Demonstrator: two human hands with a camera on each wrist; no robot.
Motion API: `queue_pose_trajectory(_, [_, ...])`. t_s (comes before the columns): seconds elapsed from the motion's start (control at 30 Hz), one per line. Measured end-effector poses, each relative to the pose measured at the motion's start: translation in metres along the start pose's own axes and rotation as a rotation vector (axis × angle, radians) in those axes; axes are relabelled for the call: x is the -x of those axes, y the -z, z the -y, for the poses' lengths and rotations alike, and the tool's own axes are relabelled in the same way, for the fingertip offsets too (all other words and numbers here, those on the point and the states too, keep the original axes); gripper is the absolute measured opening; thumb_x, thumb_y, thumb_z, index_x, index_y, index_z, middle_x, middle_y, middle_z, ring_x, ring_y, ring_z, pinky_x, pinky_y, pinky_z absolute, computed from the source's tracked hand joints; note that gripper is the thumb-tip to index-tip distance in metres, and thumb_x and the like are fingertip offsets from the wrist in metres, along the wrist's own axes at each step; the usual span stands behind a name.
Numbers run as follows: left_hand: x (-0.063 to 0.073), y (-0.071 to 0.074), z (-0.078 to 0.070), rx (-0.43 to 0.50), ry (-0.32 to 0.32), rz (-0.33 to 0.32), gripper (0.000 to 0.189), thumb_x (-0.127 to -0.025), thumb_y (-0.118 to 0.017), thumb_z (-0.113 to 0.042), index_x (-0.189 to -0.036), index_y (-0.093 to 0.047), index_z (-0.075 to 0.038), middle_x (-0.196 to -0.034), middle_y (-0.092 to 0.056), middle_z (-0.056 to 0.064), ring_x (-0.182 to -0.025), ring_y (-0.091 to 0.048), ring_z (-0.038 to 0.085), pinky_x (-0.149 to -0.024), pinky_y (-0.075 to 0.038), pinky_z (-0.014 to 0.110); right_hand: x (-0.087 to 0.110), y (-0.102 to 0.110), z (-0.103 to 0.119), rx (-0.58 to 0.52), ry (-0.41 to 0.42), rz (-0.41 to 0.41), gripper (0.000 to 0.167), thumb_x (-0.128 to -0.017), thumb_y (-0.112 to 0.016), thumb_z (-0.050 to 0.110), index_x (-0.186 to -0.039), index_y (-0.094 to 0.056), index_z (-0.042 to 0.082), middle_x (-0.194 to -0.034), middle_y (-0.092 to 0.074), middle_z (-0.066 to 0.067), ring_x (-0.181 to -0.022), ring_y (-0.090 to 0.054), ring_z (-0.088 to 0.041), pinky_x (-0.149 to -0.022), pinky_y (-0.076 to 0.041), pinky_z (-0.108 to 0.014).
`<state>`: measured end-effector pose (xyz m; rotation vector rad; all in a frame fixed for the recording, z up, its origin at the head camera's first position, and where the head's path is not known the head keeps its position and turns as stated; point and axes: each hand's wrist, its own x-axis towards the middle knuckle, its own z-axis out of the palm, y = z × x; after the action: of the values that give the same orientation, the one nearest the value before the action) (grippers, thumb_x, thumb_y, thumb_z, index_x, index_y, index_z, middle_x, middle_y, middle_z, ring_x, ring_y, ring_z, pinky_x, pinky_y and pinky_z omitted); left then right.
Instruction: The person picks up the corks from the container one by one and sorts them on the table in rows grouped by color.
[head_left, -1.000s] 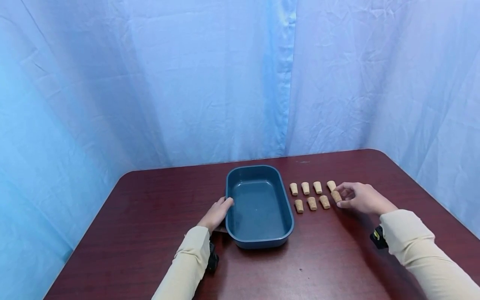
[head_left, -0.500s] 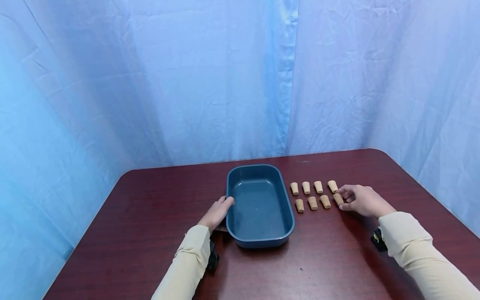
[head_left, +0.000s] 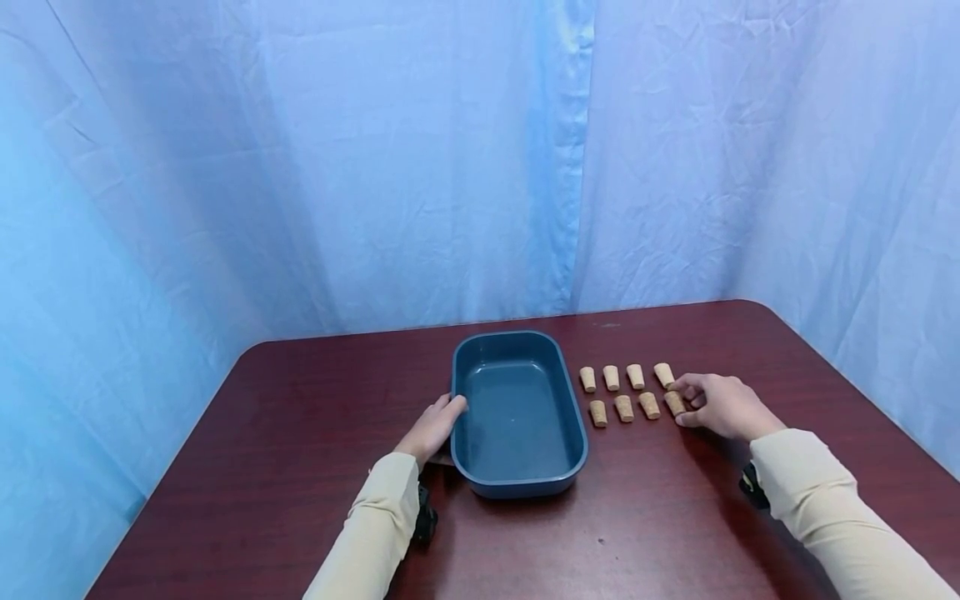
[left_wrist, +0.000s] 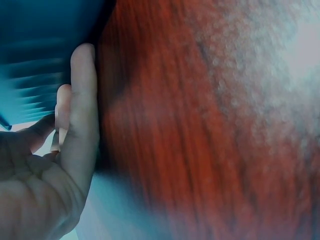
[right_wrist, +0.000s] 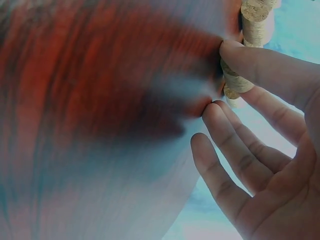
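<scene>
My left hand grips the left side of a dark blue rectangular basin, its thumb over the rim. In the left wrist view, fingers extend along the ribbed underside of the basin, close to the tabletop. To the right of the basin, cork stoppers stand in two rows. My right hand pinches the near row's rightmost cork stopper between thumb and index finger. The other fingers spread beside it in the right wrist view, where a second cork stopper shows past the thumb.
The dark red wooden table has rounded far corners. Behind it hang light blue curtains. The far row of corks ends with one stopper just beyond my right fingertips. The basin's inside floor is bare.
My right hand has shifted slightly nearer with the cork stopper, bringing it level with the near row and a little apart from the far one. The left hand and basin stay put.
</scene>
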<state>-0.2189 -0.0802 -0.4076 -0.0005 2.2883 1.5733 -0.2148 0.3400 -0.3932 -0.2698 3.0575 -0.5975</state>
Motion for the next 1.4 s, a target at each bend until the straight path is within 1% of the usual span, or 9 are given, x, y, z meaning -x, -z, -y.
queue_pose_trajectory(0.17, [0.0,0.001,0.001,0.001,-0.011,0.011,0.072,-0.099,-0.041,-0.037,-0.159,-0.025,0.0,-0.156,-0.032,0.025,-0.118,-0.053,0.039,-0.082,-0.058,0.052,0.0,-0.001,0.0,0.003,-0.003,-0.011,0.043,-0.08,-0.084,0.014,-0.117,-0.07,-0.001,-0.092,-0.064,-0.008,-0.085,-0.059,-0.028,-0.074,-0.049,-0.047])
queue_pose_trajectory(0.4, [-0.001,0.0,0.001,0.004,-0.013,0.009,0.071,-0.099,-0.041,-0.037,-0.158,-0.026,0.0,-0.152,-0.036,0.025,-0.115,-0.054,0.038,-0.081,-0.058,0.052,0.0,0.0,0.003,0.021,-0.012,-0.005,0.044,-0.079,-0.084,0.012,-0.118,-0.068,-0.002,-0.091,-0.062,-0.009,-0.083,-0.057,-0.028,-0.074,-0.049,-0.047])
queue_pose_trajectory(0.63, [-0.001,-0.001,0.002,0.005,-0.015,0.005,0.069,-0.1,-0.04,-0.036,-0.157,-0.029,0.0,-0.151,-0.038,0.025,-0.114,-0.054,0.038,-0.081,-0.058,0.052,-0.001,0.001,0.008,0.021,-0.03,0.006,0.045,-0.079,-0.084,0.01,-0.119,-0.067,-0.004,-0.092,-0.063,-0.012,-0.083,-0.058,-0.029,-0.074,-0.05,-0.049])
queue_pose_trajectory(0.8, [-0.001,-0.001,0.002,-0.005,-0.014,0.001,0.067,-0.1,-0.04,-0.036,-0.156,-0.031,0.0,-0.151,-0.037,0.024,-0.115,-0.053,0.038,-0.082,-0.058,0.052,0.0,0.001,0.006,0.02,-0.031,-0.005,0.046,-0.078,-0.084,0.011,-0.118,-0.068,-0.003,-0.091,-0.063,-0.011,-0.083,-0.058,-0.029,-0.074,-0.05,-0.048])
queue_pose_trajectory(1.07, [0.0,-0.001,0.0,0.009,-0.013,0.015,0.068,-0.1,-0.04,-0.036,-0.156,-0.029,0.0,-0.151,-0.037,0.025,-0.116,-0.053,0.04,-0.082,-0.057,0.053,0.003,0.0,0.006,0.005,-0.046,-0.024,0.046,-0.08,-0.083,0.01,-0.12,-0.067,-0.004,-0.093,-0.064,-0.014,-0.084,-0.059,-0.031,-0.075,-0.05,-0.05])
queue_pose_trajectory(1.23, [0.0,0.0,0.0,-0.001,-0.023,0.016,0.066,-0.102,-0.038,-0.036,-0.155,-0.031,0.001,-0.152,-0.036,0.025,-0.118,-0.052,0.04,-0.083,-0.057,0.053,0.005,-0.002,0.008,0.012,-0.026,-0.051,0.045,-0.08,-0.083,0.009,-0.119,-0.066,-0.003,-0.092,-0.065,-0.014,-0.085,-0.061,-0.032,-0.075,-0.051,-0.053])
queue_pose_trajectory(1.4, [0.001,0.0,0.0,0.0,-0.015,0.012,0.065,-0.102,-0.038,-0.036,-0.155,-0.032,0.001,-0.152,-0.036,0.024,-0.119,-0.051,0.04,-0.084,-0.057,0.053,0.006,-0.003,0.01,-0.001,-0.02,-0.06,0.045,-0.08,-0.083,0.007,-0.119,-0.063,-0.001,-0.093,-0.065,-0.015,-0.086,-0.062,-0.034,-0.076,-0.051,-0.055])
